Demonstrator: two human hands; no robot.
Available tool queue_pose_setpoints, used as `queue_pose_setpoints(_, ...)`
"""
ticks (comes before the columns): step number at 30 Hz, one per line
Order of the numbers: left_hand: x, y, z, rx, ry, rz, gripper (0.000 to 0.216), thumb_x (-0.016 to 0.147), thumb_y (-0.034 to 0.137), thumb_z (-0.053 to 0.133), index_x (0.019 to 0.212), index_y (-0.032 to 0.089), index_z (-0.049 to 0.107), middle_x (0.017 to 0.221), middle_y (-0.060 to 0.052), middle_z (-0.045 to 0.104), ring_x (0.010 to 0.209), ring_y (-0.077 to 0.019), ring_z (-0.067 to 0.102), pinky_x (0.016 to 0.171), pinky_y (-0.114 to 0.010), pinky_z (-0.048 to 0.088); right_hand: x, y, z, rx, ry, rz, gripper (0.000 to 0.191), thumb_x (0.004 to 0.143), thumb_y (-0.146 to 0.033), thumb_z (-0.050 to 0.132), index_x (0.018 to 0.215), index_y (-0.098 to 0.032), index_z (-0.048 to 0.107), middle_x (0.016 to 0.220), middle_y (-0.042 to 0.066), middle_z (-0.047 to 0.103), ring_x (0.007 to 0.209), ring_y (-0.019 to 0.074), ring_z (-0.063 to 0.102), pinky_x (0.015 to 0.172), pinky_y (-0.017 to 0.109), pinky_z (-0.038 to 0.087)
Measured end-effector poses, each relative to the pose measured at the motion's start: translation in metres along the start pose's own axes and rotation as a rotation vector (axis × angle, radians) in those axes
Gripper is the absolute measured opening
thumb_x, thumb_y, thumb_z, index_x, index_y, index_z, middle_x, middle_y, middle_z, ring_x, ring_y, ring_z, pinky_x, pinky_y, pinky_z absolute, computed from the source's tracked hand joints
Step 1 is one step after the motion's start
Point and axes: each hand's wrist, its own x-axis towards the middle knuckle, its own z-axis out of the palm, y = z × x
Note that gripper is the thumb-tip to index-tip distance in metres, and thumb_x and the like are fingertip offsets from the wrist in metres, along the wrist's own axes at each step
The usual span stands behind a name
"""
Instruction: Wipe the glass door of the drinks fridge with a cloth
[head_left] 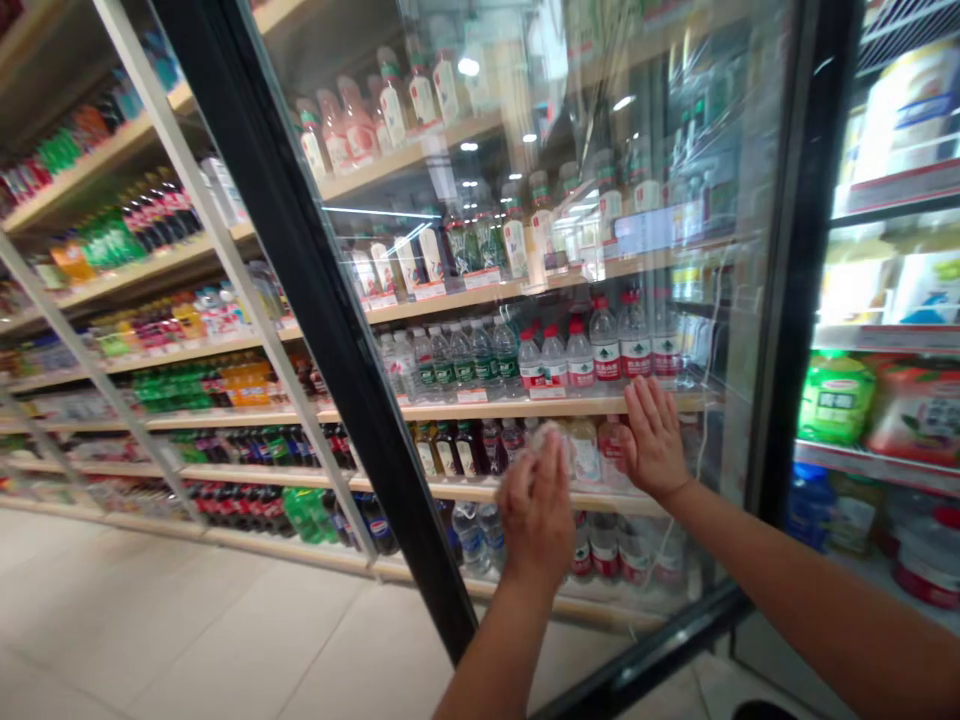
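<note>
A black-framed glass door (720, 330) stands ajar in front of me. On the lower half of the pane is my left hand (536, 520), its fingers closed over a pale crumpled cloth (551, 432). The cloth is mostly hidden by the fingers and slightly blurred. To the right and a little higher, my right hand (654, 440) lies flat towards the glass with its fingers stretched out and holds nothing. Through the pane, red-capped water bottles (577, 355) show just above both hands.
Wooden shelves (420, 310) of bottled drinks run behind the door and away to the left, with white uprights (225, 240) between them. A lit cooler (877, 335) with jugs and bottles stands open at the right. Pale floor tiles (187, 610) lie below.
</note>
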Motion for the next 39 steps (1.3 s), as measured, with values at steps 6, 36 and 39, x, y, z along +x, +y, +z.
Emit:
queue_pose_setpoints(6,0.001,0.002,-0.003,-0.077,-0.081,0.114,0.041,0.096,0.015,0.047,0.135,0.019,0.057,0.139,-0.002,0.059,0.12,-0.0183,0.053,0.11,-0.034,0.037,0.0,0.0,0.001,-0.009,0.007,-0.003,0.065,0.097,-0.025,0.039,0.158,-0.017,0.016,0.163,0.011,0.025,0.152,0.0272,0.019,0.122,0.051,0.022)
queue_pose_setpoints(36,0.011,-0.025,-0.013,0.11,0.017,-0.096,0.049,0.095,0.012,0.049,0.143,0.019,0.048,0.141,-0.003,0.057,0.145,-0.019,0.03,0.12,-0.036,0.024,-0.001,0.001,-0.001,0.002,-0.004,0.002,0.065,0.097,-0.027,0.039,0.158,-0.018,0.015,0.162,0.012,0.026,0.152,0.0272,0.018,0.122,0.052,0.023)
queue_pose_setpoints(39,-0.016,-0.008,-0.004,0.041,-0.067,0.026,0.048,0.094,0.013,0.048,0.141,0.02,0.05,0.146,-0.001,0.052,0.146,-0.0193,0.03,0.122,-0.036,0.022,-0.001,0.001,-0.001,-0.001,-0.007,-0.002,0.065,0.097,-0.026,0.038,0.157,-0.017,0.015,0.163,0.012,0.025,0.152,0.0271,0.018,0.122,0.051,0.022)
